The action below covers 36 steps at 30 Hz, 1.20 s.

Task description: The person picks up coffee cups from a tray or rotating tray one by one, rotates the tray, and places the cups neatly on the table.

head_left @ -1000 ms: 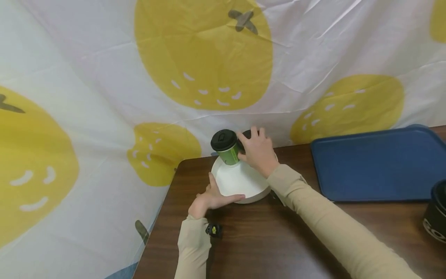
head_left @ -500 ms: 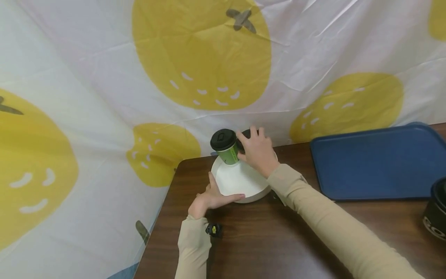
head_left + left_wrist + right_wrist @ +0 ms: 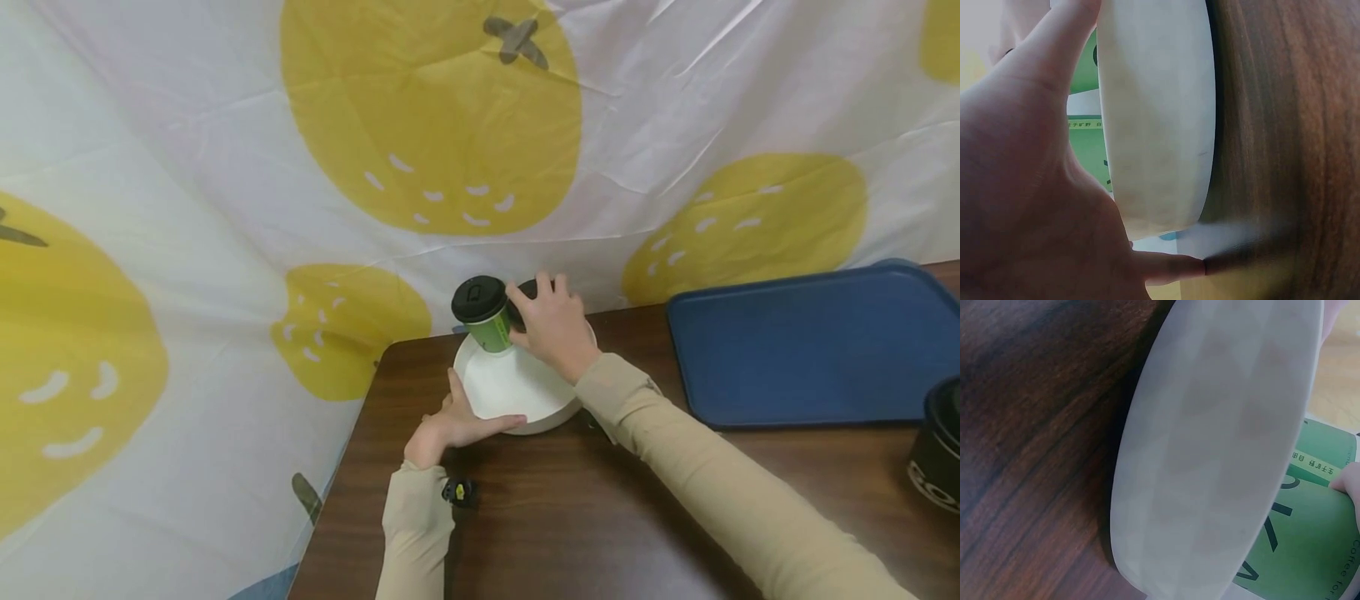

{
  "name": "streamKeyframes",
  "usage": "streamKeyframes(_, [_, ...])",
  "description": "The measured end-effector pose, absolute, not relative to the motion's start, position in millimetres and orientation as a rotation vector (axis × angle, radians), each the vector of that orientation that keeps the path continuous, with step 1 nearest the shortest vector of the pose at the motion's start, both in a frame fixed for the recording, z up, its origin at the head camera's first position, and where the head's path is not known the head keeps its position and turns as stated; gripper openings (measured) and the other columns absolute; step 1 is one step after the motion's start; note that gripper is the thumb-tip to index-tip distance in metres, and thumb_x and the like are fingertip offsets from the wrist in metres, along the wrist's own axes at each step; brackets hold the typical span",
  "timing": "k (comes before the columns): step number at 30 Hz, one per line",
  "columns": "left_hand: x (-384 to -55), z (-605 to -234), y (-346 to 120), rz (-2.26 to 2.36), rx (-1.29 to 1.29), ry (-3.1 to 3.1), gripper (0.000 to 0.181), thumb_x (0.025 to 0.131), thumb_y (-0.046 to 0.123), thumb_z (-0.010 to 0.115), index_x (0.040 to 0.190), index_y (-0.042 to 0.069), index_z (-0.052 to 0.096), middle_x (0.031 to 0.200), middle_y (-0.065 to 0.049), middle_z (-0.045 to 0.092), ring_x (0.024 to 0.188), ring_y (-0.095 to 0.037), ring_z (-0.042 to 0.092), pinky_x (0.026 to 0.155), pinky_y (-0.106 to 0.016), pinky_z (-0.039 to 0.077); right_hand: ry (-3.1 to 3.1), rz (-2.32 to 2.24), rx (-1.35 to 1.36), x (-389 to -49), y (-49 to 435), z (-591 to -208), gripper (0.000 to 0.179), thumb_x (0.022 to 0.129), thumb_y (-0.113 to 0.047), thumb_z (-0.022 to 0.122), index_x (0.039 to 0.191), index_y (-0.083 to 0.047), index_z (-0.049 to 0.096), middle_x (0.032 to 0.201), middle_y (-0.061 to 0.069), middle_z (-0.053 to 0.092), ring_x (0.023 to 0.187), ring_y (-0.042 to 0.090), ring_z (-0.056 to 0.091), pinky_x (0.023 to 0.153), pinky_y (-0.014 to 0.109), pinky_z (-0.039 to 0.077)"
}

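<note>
A white round tray (image 3: 517, 392) with a raised rim stands on the brown table. At its back left a green paper coffee cup (image 3: 491, 333) with a black lid stands upright. Close beside that, my right hand (image 3: 557, 329) grips a second black-lidded coffee cup (image 3: 528, 288) from above, covering most of it. The right wrist view shows green cup wall (image 3: 1310, 537) with dark lettering behind the tray's side, a fingertip against it. My left hand (image 3: 453, 421) lies against the tray's near-left rim, thumb stretched along the front, fingers spread along the left side.
To the right lies a blue rectangular tray (image 3: 802, 350). A black container with pale lettering (image 3: 937, 450) is cut off by the right edge. A white cloth with yellow fruit prints (image 3: 442, 125) hangs behind the table (image 3: 555, 517). A small black device (image 3: 459, 492) sits at my left cuff.
</note>
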<state>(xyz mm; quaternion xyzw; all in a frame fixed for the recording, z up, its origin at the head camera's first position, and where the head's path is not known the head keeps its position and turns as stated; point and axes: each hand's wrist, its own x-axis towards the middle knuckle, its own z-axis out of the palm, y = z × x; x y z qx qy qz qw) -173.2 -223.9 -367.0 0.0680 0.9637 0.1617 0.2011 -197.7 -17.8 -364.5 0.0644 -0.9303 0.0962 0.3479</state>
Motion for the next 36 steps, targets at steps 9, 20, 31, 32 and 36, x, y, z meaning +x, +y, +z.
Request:
streamKeyframes(9, [-174.1,-369.3,-225.0,0.461,0.194,2.685,0.146,0.078,0.077,0.07,0.161,0.004,-0.025,0.169,-0.032,0.017,0.156,-0.048,0.027,0.123,-0.075,0.016,-2.431,0.246,0.167,-195.4,-19.8,-364.7,0.06,0.087,-0.043,0.08,0.14,-0.02,0.063,0.126,0.026,0.062,0.104,0.042,0.063,0.061,0.043,0.06])
streamKeyframes(20, [-173.3,-367.9,-223.6,0.458,0.192,2.686,0.146,0.077,0.077,0.07,0.161,0.005,-0.025,0.169,-0.032,0.018,0.156,-0.048,0.028,0.123,-0.074,0.016,-2.416,0.24,0.157,-195.3,-19.0,-365.1,0.06,0.086,-0.043,0.081,0.139,-0.021,0.063,0.125,0.025,0.063,0.103,0.04,0.063,0.06,0.042,0.06])
streamKeyframes(31, [-172.4,-366.8,-223.6,0.456,0.189,2.688,0.146,0.077,0.077,0.07,0.161,0.005,-0.025,0.169,-0.032,0.019,0.155,-0.049,0.029,0.123,-0.074,0.016,-2.458,0.273,0.156,-194.0,-19.0,-361.9,0.06,0.087,-0.043,0.08,0.141,-0.021,0.062,0.127,0.026,0.061,0.107,0.042,0.061,0.063,0.044,0.061])
streamKeyframes(32, [-172.4,-366.6,-223.5,0.456,0.189,2.689,0.146,0.077,0.078,0.07,0.161,0.005,-0.025,0.169,-0.032,0.019,0.155,-0.049,0.029,0.123,-0.074,0.017,-2.456,0.274,0.156,-193.8,-19.0,-361.8,0.06,0.088,-0.043,0.08,0.141,-0.021,0.062,0.127,0.026,0.061,0.107,0.042,0.061,0.063,0.044,0.061])
streamKeyframes(36, [-171.9,-365.7,-223.1,0.454,0.191,2.689,0.146,0.077,0.078,0.07,0.161,0.005,-0.025,0.168,-0.032,0.019,0.155,-0.049,0.029,0.123,-0.074,0.017,-2.453,0.268,0.158,-193.2,-18.9,-361.6,0.059,0.088,-0.042,0.08,0.14,-0.021,0.062,0.126,0.026,0.061,0.106,0.042,0.062,0.063,0.044,0.061])
